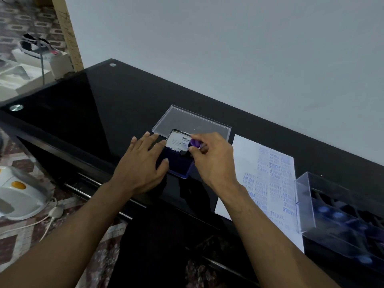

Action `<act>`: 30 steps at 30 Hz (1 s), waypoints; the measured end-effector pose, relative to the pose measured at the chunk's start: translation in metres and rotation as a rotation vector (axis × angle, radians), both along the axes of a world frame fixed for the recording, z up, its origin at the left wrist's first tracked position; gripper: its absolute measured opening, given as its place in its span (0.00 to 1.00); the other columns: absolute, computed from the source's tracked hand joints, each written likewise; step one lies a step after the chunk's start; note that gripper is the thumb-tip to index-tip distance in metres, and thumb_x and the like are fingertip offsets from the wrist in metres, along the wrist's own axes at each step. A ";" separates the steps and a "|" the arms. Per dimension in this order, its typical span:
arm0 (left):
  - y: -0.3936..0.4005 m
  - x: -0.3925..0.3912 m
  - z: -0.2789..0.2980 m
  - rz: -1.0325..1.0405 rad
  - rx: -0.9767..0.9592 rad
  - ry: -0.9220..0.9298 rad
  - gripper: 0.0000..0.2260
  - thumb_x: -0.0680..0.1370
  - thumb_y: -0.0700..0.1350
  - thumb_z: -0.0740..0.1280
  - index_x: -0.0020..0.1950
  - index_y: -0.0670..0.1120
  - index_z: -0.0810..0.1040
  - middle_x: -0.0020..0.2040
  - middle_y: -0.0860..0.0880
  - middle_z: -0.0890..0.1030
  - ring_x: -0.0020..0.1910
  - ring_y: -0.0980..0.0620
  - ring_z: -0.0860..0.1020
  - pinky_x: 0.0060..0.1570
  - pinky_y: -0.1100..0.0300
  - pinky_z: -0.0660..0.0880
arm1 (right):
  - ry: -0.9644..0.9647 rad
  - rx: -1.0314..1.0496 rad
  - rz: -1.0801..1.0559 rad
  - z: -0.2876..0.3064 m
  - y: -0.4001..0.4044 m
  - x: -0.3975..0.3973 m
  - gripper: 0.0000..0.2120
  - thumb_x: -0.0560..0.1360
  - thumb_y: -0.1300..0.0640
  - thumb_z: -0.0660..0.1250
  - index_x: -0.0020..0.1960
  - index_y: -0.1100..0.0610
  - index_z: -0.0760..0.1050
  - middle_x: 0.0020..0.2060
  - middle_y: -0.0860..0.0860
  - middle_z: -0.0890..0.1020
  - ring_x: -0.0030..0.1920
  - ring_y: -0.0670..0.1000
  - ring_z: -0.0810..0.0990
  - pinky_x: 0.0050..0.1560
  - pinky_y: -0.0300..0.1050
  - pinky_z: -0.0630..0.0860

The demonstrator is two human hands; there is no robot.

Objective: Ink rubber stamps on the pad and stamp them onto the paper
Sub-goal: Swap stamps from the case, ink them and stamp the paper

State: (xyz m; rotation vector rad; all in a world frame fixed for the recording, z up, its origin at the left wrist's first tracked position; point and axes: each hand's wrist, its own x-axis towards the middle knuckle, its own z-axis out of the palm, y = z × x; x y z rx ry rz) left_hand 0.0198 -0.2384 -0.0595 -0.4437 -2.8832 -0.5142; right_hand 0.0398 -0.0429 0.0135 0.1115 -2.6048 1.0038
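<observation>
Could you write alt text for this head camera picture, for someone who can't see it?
A person's right hand pinches a purple-handled rubber stamp over an open ink pad on a black table, while the left hand rests flat beside it. To the right lie a stamped paper and a clear box of stamps.

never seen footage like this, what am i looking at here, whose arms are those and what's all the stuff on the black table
There is no machine here. A person wears a camera on the head, so this single picture looks forward and down at their own two arms.

The left hand lies flat, fingers straight, on the edge of an open ink pad, seemingly to steady it. The right hand pinches a small rubber stamp with a purple handle and holds it down at the pad.

All of this sits on a glossy black table. Right of the pad lies a white paper already covered in blue prints such as AIR MAIL and SAMPLE. Further right is a clear plastic box holding more stamps.
</observation>
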 end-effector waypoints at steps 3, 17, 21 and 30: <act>0.027 -0.005 0.008 -0.058 0.032 0.016 0.31 0.79 0.61 0.50 0.77 0.47 0.66 0.78 0.44 0.64 0.80 0.45 0.57 0.79 0.43 0.53 | -0.005 -0.026 -0.056 0.005 0.023 0.003 0.13 0.74 0.57 0.73 0.58 0.50 0.82 0.51 0.46 0.80 0.48 0.45 0.80 0.55 0.42 0.79; 0.156 -0.013 0.020 -0.299 0.084 0.002 0.28 0.81 0.59 0.51 0.78 0.49 0.64 0.80 0.47 0.62 0.81 0.48 0.53 0.80 0.46 0.49 | -0.094 0.092 -0.346 0.016 0.137 0.020 0.13 0.76 0.54 0.72 0.60 0.54 0.82 0.54 0.48 0.82 0.50 0.47 0.81 0.49 0.28 0.68; 0.176 -0.018 0.015 -0.303 0.051 -0.010 0.28 0.81 0.59 0.50 0.79 0.50 0.63 0.81 0.47 0.60 0.81 0.47 0.52 0.80 0.45 0.47 | -0.121 0.143 -0.343 0.012 0.151 0.020 0.12 0.77 0.53 0.71 0.59 0.54 0.82 0.54 0.49 0.83 0.46 0.44 0.79 0.49 0.29 0.68; 0.190 -0.032 -0.007 -0.349 -0.047 0.028 0.26 0.81 0.57 0.51 0.77 0.50 0.68 0.79 0.44 0.65 0.80 0.40 0.56 0.77 0.36 0.51 | -0.180 0.110 -0.326 -0.004 0.157 0.010 0.14 0.76 0.52 0.71 0.61 0.55 0.82 0.54 0.49 0.82 0.50 0.47 0.81 0.52 0.31 0.71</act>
